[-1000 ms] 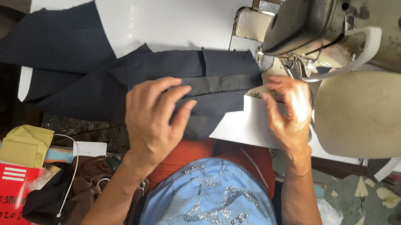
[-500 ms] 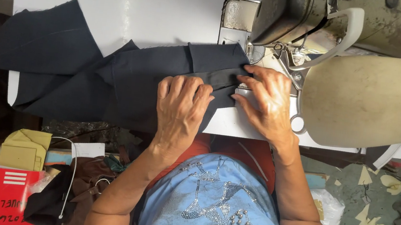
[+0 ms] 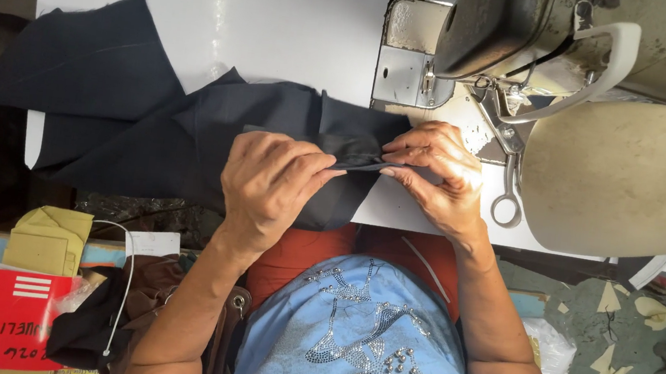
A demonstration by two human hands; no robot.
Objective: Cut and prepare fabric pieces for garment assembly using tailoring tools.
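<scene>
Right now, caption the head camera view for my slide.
Left hand and right hand pinch a fold of dark fabric beside the sewing machine.

A sewing workshop: a worn industrial sewing machine [image 3: 533, 43] stands on a white surface [image 3: 285, 23] just beyond the fingers [image 3: 412, 150], scissors [image 3: 508, 190] lie to their right, dark cloth [image 3: 148, 124] spreads left, and fabric scraps [image 3: 613, 369] litter the floor
</scene>
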